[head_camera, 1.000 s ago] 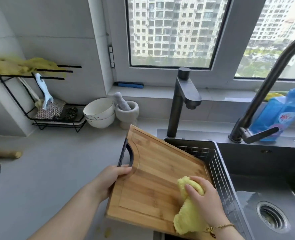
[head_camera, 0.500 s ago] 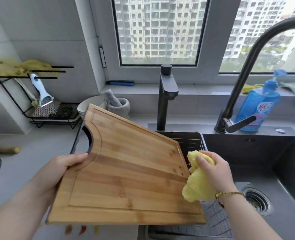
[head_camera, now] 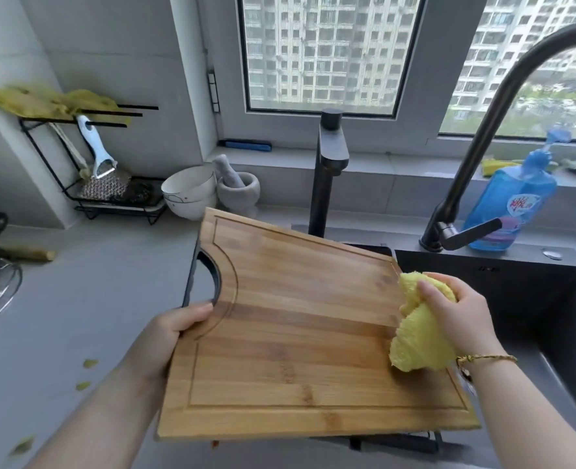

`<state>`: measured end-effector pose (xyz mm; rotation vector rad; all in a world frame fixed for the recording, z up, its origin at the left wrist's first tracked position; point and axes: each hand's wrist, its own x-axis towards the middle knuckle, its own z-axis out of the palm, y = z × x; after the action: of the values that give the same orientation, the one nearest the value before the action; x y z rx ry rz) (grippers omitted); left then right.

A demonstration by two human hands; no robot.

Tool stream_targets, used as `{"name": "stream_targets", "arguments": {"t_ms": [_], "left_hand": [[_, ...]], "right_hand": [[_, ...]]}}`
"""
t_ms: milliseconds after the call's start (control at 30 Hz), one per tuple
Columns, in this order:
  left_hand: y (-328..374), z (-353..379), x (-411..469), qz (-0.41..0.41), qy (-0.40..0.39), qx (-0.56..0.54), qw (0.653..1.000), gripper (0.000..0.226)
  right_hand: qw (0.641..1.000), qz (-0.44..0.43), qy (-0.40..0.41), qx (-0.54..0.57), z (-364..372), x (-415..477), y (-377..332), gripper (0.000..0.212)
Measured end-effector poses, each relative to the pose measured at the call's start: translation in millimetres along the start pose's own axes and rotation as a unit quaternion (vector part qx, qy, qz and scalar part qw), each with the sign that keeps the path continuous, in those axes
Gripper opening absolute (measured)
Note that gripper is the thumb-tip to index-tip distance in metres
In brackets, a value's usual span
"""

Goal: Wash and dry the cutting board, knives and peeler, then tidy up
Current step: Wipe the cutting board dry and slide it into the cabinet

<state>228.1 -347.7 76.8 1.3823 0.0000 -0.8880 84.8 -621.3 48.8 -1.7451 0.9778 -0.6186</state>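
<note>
A bamboo cutting board (head_camera: 296, 340) with a black handle cut-out is held tilted over the counter and the sink's left edge. My left hand (head_camera: 175, 333) grips its left edge just below the handle, thumb on top. My right hand (head_camera: 455, 316) grips a bunched yellow cloth (head_camera: 418, 346) against the board's right edge. A white-handled peeler (head_camera: 95, 147) hangs on the black wire rack (head_camera: 87, 198) at the back left. No knives are visible.
A dark sink (head_camera: 550, 316) lies at right with two black faucets (head_camera: 327, 170) (head_camera: 482, 147) and a blue soap bottle (head_camera: 513, 204) behind. White bowls (head_camera: 188, 192) and a stone mortar (head_camera: 239, 189) stand at the back. Peel scraps (head_camera: 89, 363) dot the grey counter.
The board was lifted and swung up and left, then settled lower and flatter. My right hand slid the cloth from the board's face to its right edge.
</note>
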Motion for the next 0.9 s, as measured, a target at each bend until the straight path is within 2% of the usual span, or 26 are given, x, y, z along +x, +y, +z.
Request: {"name": "stream_targets", "arguments": {"t_ms": [67,133,300,467,533,567,633,667,733,833,900], "left_hand": [[-12.3,11.7,2.9,0.018,-0.018,-0.007,1.000,0.047],[-22.8,14.5,14.6,0.013,-0.011,0.003,1.000,0.039],[-35.4,28.4,29.2,-0.013,-0.016,0.006,1.000,0.033],[-45.9,34.6,41.8,-0.030,-0.006,0.038,0.999,0.032],[-49.4,35.6,47.7,-0.043,0.008,0.045,0.998,0.030],[-50.7,35.9,49.3,-0.051,0.010,0.047,0.998,0.029],[-52.5,34.9,51.6,-0.063,0.013,0.054,0.996,0.029],[-52.3,34.5,52.3,-0.068,0.015,0.060,0.996,0.029],[-52.9,33.3,53.9,-0.071,0.021,0.070,0.995,0.029],[-57.4,32.5,57.4,-0.063,0.064,0.071,0.993,0.024],[-60.6,32.5,59.0,-0.062,0.084,0.065,0.992,0.023]], "right_hand": [[0.999,-0.004,-0.001,-0.034,-6.1,-4.8,8.8,0.024],[0.999,0.005,0.009,-0.046,-13.0,-8.4,17.8,0.027],[0.998,0.036,0.036,-0.045,-24.6,-13.1,38.7,0.030],[0.998,0.010,0.056,-0.024,-17.3,-10.9,44.7,0.041],[1.000,-0.007,0.016,-0.021,-5.9,-7.7,39.9,0.047],[0.999,-0.009,-0.028,-0.032,1.8,-6.4,37.8,0.052],[0.979,-0.014,-0.119,-0.165,19.3,-3.7,36.8,0.060],[0.957,-0.022,-0.134,-0.255,27.5,-0.9,38.5,0.059],[0.932,-0.033,-0.092,-0.348,40.8,5.0,38.2,0.049],[0.953,-0.073,-0.055,-0.288,69.9,10.1,21.6,0.034],[0.955,-0.158,-0.081,-0.237,102.9,8.1,2.1,0.034]]}}
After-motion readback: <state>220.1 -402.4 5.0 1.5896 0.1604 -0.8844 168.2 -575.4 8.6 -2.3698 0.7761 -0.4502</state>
